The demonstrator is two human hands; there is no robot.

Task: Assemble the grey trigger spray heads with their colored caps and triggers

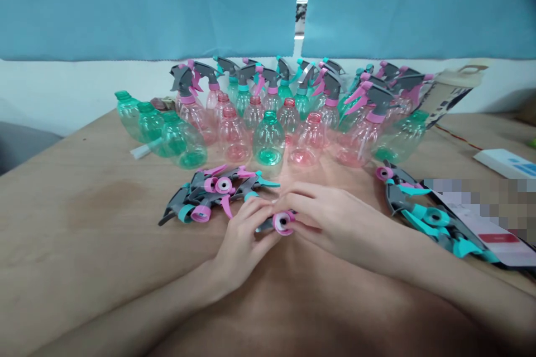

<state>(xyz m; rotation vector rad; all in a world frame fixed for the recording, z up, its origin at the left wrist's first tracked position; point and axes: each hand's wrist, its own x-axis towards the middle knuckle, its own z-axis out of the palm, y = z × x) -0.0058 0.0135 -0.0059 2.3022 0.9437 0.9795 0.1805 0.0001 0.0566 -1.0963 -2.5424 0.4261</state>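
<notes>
Between my two hands is a grey and pink trigger sprayer head (283, 223), its round pink collar facing me. My left hand (247, 228) is closed on its left side, fingers over the top and thumb beneath. My right hand (316, 212) grips the other side, fingertips close to the collar. Most of the sprayer's body is hidden by my fingers. Just beyond my left hand lies a pile of loose sprayer heads (201, 215) in grey, pink and teal. Behind my hands, a green open-necked bottle (269, 136) stands upright among clear pink ones (307, 139).
Several bottles fitted with sprayers (362, 117) crowd the back of the table (104, 245). More loose sprayer heads (422, 209) lie at right, beside a flat panel with a partly blurred surface (473, 223). A beige printed container (450, 92) and a white box (505, 162) are farther right.
</notes>
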